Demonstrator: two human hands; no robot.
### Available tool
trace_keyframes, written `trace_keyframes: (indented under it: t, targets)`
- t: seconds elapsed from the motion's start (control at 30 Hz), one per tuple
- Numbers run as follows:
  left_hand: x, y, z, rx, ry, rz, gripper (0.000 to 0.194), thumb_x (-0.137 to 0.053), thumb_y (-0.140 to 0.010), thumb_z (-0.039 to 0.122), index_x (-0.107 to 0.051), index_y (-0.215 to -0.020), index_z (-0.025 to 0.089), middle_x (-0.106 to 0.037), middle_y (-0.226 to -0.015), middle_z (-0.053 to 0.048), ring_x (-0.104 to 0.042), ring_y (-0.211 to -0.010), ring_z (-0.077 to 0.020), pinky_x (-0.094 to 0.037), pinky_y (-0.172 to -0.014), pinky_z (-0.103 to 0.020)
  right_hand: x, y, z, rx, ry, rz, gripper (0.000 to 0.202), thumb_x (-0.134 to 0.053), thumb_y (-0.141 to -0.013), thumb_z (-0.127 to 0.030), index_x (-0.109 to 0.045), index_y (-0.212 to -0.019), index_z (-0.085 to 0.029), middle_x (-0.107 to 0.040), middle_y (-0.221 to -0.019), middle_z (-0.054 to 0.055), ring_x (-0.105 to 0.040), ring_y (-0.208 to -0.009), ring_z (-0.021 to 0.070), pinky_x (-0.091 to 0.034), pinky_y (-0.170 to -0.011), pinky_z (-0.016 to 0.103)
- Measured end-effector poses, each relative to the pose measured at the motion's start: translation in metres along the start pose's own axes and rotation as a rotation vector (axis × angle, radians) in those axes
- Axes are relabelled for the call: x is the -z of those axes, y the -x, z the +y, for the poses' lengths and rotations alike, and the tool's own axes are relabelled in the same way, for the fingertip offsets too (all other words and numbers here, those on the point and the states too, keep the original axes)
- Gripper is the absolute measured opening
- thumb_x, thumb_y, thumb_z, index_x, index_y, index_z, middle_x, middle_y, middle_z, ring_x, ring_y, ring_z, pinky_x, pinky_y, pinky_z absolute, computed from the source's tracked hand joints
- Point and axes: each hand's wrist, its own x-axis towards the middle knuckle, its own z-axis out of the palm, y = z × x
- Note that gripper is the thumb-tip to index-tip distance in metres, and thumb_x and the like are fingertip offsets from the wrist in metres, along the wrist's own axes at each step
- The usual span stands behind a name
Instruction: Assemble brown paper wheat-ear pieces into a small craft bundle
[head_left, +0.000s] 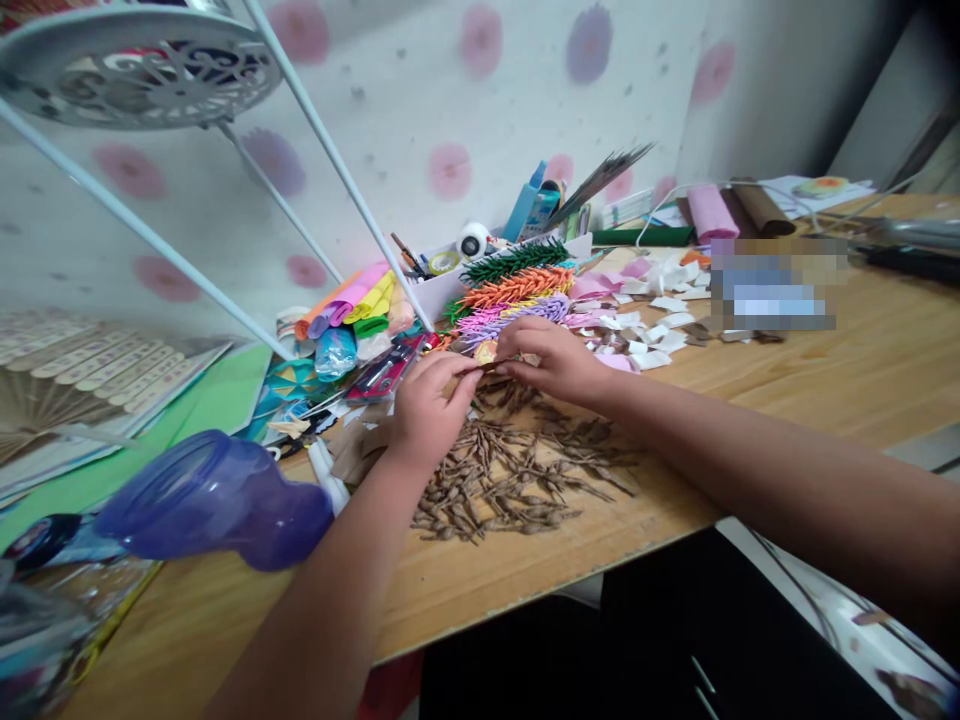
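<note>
My left hand [431, 405] and my right hand [551, 360] meet above the wooden table. Between their pinched fingertips runs a thin brown paper strip [490, 367], its ends hidden by my fingers. Below and nearer to me lies a loose pile of brown twisted paper pieces [502, 480], thin with thicker middles. Just beyond my fingers are bundles of similar twisted pieces: a purple bundle [536, 312], an orange bundle [517, 287] and a dark green bundle [516, 260]. White and pink paper scraps [660, 325] are scattered past my right hand.
A purple translucent container [217, 500] lies left of my left forearm. The white metal stand [337, 150] rises at the back left, near coloured paper rolls [367, 295]. A folding fan [82, 375] and green sheet [217, 400] lie far left. Pink roll [712, 212] sits behind right.
</note>
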Motion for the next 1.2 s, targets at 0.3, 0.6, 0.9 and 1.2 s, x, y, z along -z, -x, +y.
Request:
trace_keyframes:
  t: [0.3,0.6,0.9,1.2]
  targets:
    - [0.0003,-0.0008,-0.0022,-0.028,0.054,-0.07,0.01,-0.053,-0.073,0.019,-0.06,-0.08,0.018,-0.062,-0.079,-0.002,-0.055,-0.078,-0.0124,-0.044,-0.073,-0.025,0.0021,-0.0023,-0.0048,0.019,-0.026,0.004,0.008,-0.051,-0.074,-0.022,-0.055,-0.069,-0.017,-0.058,-0.072,0.005,-0.052,-0.073,0.014,-0.042,-0.068,0.028]
    - [0.0006,0.0006,-0.0034,-0.078,0.058,-0.086,0.009,-0.053,-0.072,0.017,-0.06,-0.076,0.018,-0.062,-0.078,-0.002,-0.056,-0.075,-0.0126,-0.045,-0.07,-0.026,0.0026,-0.002,-0.0069,-0.012,0.013,-0.03,0.013,-0.049,-0.075,-0.025,-0.056,-0.067,-0.018,-0.059,-0.07,0.004,-0.053,-0.071,0.0143,-0.042,-0.067,0.029]
    - [-0.001,0.0009,-0.0006,-0.032,-0.014,-0.016,0.008,-0.051,-0.071,0.018,-0.058,-0.069,0.016,-0.061,-0.07,-0.003,-0.055,-0.07,-0.0128,-0.044,-0.067,-0.024,0.0022,0.0001,-0.0043,-0.002,0.032,-0.039,0.014,-0.049,-0.075,-0.028,-0.054,-0.067,-0.017,-0.058,-0.069,0.005,-0.051,-0.07,0.0141,-0.041,-0.065,0.028]
    - [-0.0018,0.0013,0.0009,-0.024,-0.036,-0.091,0.01,-0.05,-0.073,0.022,-0.058,-0.071,0.016,-0.06,-0.071,-0.004,-0.054,-0.071,-0.0138,-0.042,-0.068,-0.025,0.001,0.0013,-0.0038,-0.028,0.12,-0.054,0.018,-0.048,-0.076,-0.031,-0.055,-0.067,-0.016,-0.057,-0.068,0.005,-0.05,-0.069,0.0145,-0.039,-0.062,0.027]
